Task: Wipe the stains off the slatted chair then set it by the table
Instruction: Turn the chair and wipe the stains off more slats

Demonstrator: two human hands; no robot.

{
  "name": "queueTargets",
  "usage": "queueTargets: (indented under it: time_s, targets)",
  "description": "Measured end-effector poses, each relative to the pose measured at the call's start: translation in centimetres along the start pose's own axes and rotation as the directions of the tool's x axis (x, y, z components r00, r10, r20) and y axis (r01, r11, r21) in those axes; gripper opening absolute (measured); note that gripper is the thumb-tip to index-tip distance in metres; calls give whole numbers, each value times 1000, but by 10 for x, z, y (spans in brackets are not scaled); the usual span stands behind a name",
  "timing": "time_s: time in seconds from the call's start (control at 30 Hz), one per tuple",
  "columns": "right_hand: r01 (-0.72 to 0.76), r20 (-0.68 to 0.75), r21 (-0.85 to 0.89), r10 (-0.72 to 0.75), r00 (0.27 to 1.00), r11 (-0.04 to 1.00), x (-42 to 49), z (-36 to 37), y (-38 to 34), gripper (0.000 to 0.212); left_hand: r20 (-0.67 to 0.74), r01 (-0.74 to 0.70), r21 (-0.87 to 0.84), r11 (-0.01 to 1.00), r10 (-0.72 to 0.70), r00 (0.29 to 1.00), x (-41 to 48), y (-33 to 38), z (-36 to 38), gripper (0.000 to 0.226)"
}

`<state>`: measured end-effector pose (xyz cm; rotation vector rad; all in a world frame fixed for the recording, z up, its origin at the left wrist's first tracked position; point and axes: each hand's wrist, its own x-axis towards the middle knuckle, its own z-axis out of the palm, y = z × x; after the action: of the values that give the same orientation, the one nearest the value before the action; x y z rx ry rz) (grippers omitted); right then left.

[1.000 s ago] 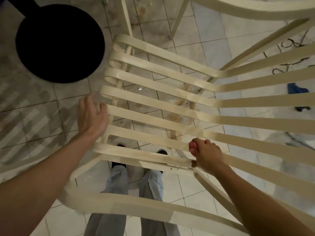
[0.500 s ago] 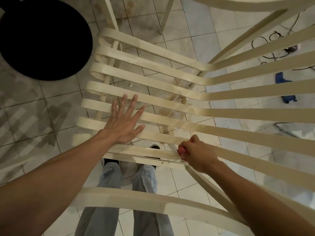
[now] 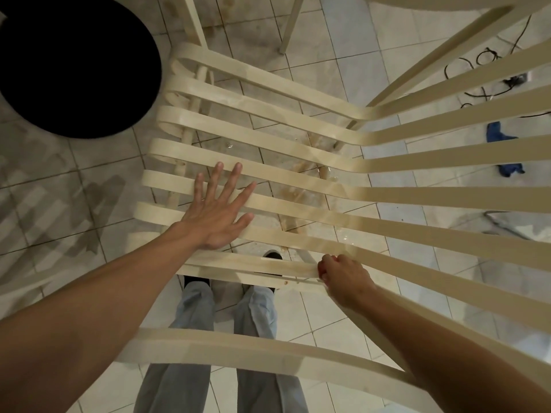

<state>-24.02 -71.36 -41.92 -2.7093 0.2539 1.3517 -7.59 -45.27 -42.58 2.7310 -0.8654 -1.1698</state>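
a: where do we have the slatted chair (image 3: 447, 198) right now?
b: right in front of us, over the tiled floor (image 3: 59, 186). we look down through its pale slats, which run from the left and fan out toward the right edge. our legs in grey trousers (image 3: 193, 308) show between the nearest ones.
a: and our left hand (image 3: 217, 213)?
b: it lies flat on the left part of the slats, palm down, fingers straight and spread across a few of them. it grasps nothing.
a: our right hand (image 3: 343, 278)?
b: clenched, further right and nearer to us, pressed against one of the near slats. a small reddish thing (image 3: 321, 269) peeks out of the fist at the thumb side. we cannot tell what it is.
a: any marks we can see?
b: a small brown drop (image 3: 285, 282) sits on the thin slat just left of our right fist. brownish stains (image 3: 290, 192) and wet spots show on the tiles under the chair.
a: what lies around the chair?
b: a round black shape (image 3: 74, 64) at upper left, just beside the slat ends. on the far right, seen between the slats, a blue cloth (image 3: 496, 134) and dark cables (image 3: 484, 55) lie on the tiles. a pale curved edge (image 3: 447, 3) crosses the top right, and we cannot tell whether that is the table.
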Motion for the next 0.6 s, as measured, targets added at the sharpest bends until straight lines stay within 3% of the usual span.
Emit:
queueTargets:
  time_s: [0.23,0.6]
  targets:
    - [199,-57,174,-192,980,964,1,-7,-7,20,19,8,-19,1000,-8,1000,0,6,-1,67]
    - [290,-47,240,-287,957,926,6,-13,-54,35,26,3,-31,1000,-2,1000,1,10,-1,68]
